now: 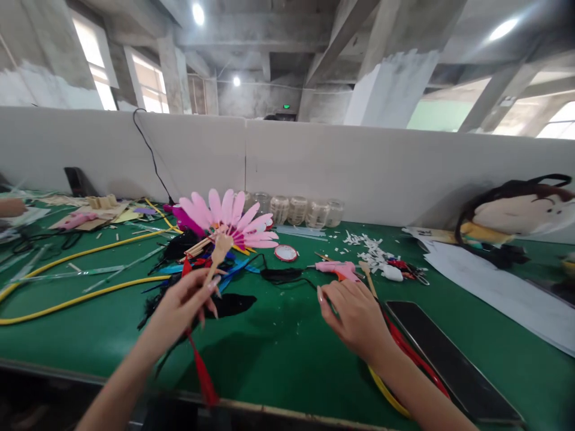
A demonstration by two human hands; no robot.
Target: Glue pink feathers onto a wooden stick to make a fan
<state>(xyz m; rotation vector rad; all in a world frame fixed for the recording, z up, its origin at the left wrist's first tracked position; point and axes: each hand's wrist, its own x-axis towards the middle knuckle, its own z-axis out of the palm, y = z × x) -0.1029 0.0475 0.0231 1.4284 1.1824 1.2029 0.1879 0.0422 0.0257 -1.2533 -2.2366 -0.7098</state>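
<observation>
My left hand [191, 299] is closed around the wooden handle of a petal fan [220, 224]. Long pink petals spread out at its top, and a red tassel [204, 371] hangs below the hand. My right hand [353, 314] is over the table with bent fingers and the thumb somewhat apart; nothing shows in its grasp. Just beyond its knuckles lies a pink hot glue gun [335, 267] with an orange trigger, its handle end partly hidden by the hand. A small wooden stick [368, 278] rests beside the gun.
Feathers and a black piece [231, 304] lie behind my left hand. Several clear jars [297, 211] line the white partition [314, 161]. White scraps [371, 251], a round red-rimmed lid [286, 253], a dark phone-like slab [451, 359], yellow tubing [85, 248] and a doll-faced bag [521, 212] surround the workspace.
</observation>
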